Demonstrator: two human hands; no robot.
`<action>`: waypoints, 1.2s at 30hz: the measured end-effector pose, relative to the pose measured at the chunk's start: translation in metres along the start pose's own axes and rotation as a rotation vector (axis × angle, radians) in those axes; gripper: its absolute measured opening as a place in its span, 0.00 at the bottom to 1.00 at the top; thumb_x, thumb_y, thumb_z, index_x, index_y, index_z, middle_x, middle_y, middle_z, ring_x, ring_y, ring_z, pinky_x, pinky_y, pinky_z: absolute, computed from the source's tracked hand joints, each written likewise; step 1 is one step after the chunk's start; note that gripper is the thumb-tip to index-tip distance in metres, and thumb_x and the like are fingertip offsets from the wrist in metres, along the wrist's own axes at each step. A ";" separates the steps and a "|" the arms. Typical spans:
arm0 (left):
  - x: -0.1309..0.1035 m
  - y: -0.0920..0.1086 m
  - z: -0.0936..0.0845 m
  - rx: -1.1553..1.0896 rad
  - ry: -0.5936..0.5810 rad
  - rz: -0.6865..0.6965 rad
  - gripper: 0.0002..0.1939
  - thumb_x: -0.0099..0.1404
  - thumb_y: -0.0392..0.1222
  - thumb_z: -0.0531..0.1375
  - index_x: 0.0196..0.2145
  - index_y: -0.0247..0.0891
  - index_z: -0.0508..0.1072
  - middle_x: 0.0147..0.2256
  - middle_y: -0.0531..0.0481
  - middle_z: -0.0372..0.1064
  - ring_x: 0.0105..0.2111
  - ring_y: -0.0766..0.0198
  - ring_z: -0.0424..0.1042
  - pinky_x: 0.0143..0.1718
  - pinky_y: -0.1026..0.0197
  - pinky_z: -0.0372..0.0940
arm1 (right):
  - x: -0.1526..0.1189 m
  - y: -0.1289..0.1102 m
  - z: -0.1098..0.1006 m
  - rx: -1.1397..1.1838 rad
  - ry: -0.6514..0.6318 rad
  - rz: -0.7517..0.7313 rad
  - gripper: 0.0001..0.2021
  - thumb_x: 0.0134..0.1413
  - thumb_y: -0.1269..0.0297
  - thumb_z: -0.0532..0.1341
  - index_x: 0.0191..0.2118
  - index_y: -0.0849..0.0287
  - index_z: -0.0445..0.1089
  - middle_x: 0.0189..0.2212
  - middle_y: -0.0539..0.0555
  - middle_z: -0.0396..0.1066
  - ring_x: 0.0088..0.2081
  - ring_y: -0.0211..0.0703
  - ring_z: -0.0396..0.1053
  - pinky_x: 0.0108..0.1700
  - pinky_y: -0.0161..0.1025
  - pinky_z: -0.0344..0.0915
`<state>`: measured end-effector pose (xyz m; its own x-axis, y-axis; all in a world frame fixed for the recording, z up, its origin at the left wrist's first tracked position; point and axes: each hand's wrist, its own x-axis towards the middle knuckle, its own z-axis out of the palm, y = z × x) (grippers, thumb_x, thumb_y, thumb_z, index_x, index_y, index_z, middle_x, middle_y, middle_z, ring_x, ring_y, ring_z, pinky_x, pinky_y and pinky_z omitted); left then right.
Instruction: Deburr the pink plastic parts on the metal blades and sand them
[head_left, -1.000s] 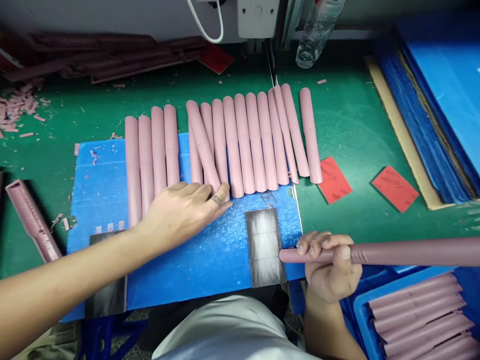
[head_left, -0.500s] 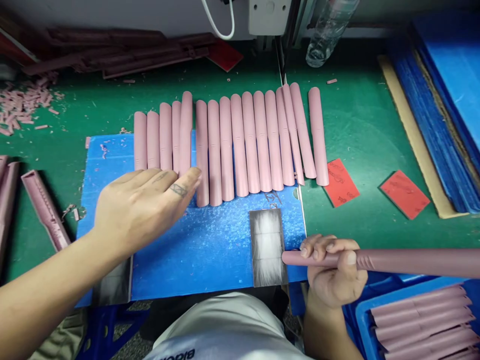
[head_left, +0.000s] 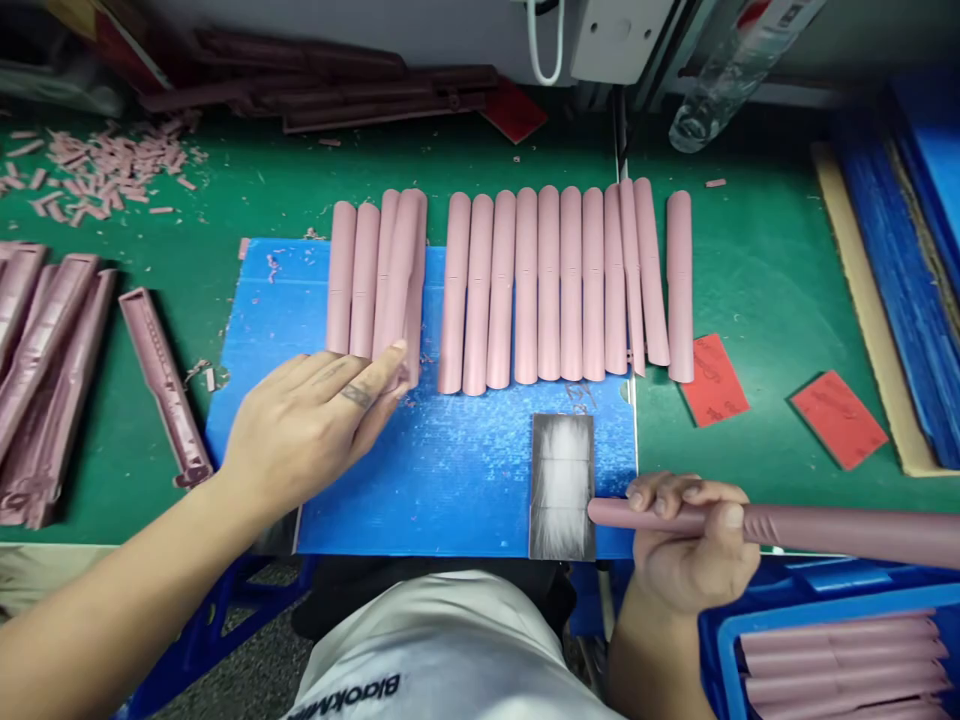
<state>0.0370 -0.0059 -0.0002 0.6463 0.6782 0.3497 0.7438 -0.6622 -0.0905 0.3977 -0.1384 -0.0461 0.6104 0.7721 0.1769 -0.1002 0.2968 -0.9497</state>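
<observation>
My left hand [head_left: 307, 420] is closed, thumb and fingers pinching the lower end of a pink plastic casing [head_left: 400, 260]. That casing leans slightly and overlaps its neighbours in a row of similar long casings [head_left: 549, 290]. The row lies partly on a blue board [head_left: 450, 470] and partly on the green tabletop. At the lower right my right hand [head_left: 694, 545] is wrapped round another long pink casing [head_left: 832, 530], held sideways with its narrow tip pointing left. The tip is at the right edge of a worn black-and-white sanding pad [head_left: 562, 485]; whether they touch I cannot tell.
Red sheets [head_left: 838, 418] lie on the right, near stacked blue boards [head_left: 892, 250]. A blue crate [head_left: 727, 650] holds more casings at bottom right. Pink scraps [head_left: 112, 165] and a pile of casings [head_left: 52, 380] are on the left. A plastic bottle [head_left: 720, 90] stands behind.
The view has swung left, so the scene sits further right. Relative to the row, the casing in my left hand has shifted left over its neighbours. My right hand keeps its grip.
</observation>
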 end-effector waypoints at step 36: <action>0.036 -0.047 0.055 -0.417 -0.457 -0.394 0.54 0.80 0.75 0.54 0.88 0.37 0.57 0.88 0.30 0.40 0.88 0.21 0.32 0.85 0.22 0.41 | 0.002 0.011 0.008 0.008 0.117 0.061 0.28 0.66 0.35 0.75 0.36 0.55 0.70 0.22 0.44 0.67 0.22 0.40 0.71 0.29 0.40 0.74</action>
<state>0.0343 0.0675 -0.0350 0.4185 0.8958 -0.1495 0.8682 -0.3462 0.3556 0.3915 -0.1294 -0.0542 0.6903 0.7183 0.0867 -0.1459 0.2556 -0.9557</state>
